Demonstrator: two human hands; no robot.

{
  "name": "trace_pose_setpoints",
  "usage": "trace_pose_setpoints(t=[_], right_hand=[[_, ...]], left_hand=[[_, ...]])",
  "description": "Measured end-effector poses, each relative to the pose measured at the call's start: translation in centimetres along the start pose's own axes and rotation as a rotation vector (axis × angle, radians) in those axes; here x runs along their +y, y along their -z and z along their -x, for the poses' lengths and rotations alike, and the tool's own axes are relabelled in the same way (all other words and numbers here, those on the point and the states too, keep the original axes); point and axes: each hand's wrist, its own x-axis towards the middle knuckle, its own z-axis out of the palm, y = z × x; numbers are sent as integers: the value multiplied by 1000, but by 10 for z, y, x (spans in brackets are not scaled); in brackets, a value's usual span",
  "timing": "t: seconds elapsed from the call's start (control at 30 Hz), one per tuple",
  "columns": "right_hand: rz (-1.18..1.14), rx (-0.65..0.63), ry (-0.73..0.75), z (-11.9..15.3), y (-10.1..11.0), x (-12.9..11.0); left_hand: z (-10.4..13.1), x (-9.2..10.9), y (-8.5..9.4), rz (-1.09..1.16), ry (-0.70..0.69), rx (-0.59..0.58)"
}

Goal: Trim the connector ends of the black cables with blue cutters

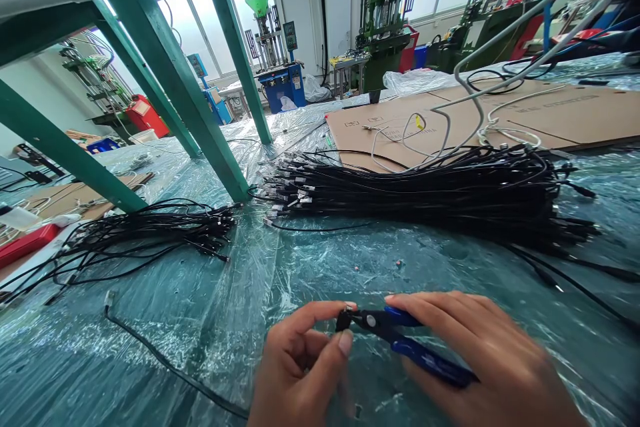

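My left hand [300, 363] pinches a small black connector piece [343, 322] between thumb and forefinger. My right hand [493, 353] is closed around blue-handled side cutters [433, 357]. The tips of the cutters meet the small piece at its upper right edge; whether the jaws are closed on it, I cannot tell. A single black cable [165, 361] with a light metal plug end lies to the left and runs behind my left hand. Whether it joins the pinched piece is hidden.
Beyond my hands lies a thick bundle of black cables [420, 197]. A smaller cable pile [150, 233] is at left beside green frame posts [210, 127]. Flattened cardboard [550, 113] carries loose grey cables. Plastic film covers the table [240, 320]. Machines [283, 83] stand behind.
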Motion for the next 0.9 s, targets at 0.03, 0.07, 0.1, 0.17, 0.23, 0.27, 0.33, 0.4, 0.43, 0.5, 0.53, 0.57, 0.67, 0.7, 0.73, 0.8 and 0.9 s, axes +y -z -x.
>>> trace_pose_setpoints(t=[0.03,0.07,0.1,0.17,0.23,0.27,0.33,0.4,0.43,0.5,0.53,0.57,0.67,0.7,0.73,0.8,0.9], right_hand=[[3,1,3,0,0,0],[7,3,4,0,0,0],[8,3,3,0,0,1],[2,3,-2,0,0,1],[-5,1,-4,0,-1,1],[-8,1,-3,0,-1,1],[-9,-1,6,0,-1,2],[-11,1,16,0,0,2],[-9,3,19,-1,0,2],[1,11,23,-1,0,2],[5,14,23,-2,0,2],[8,17,23,-2,0,1],[12,19,17,-1,-1,1],[12,13,19,-1,-2,0],[11,9,22,0,-2,1],[9,6,23,1,-2,1],[8,20,-1,1,0,1]], left_hand=[[0,0,0,-6,-4,4],[0,0,-1,-12,-5,6],[0,1,-1,-17,-4,10],[0,1,-1,-18,3,11],[1,2,-2,-17,9,6],[1,2,-2,-20,10,5],[1,2,-2,-22,7,12],[1,2,-3,-11,0,20],[1,2,-3,-4,-2,21],[1,1,-2,-9,-5,21],[1,1,-2,-20,-6,21],[1,1,-2,-30,-6,22],[1,1,-1,-42,3,16],[1,1,-1,-38,7,12],[1,1,0,-33,8,8],[1,1,0,-29,4,5],[1,2,0,-27,16,-2]])
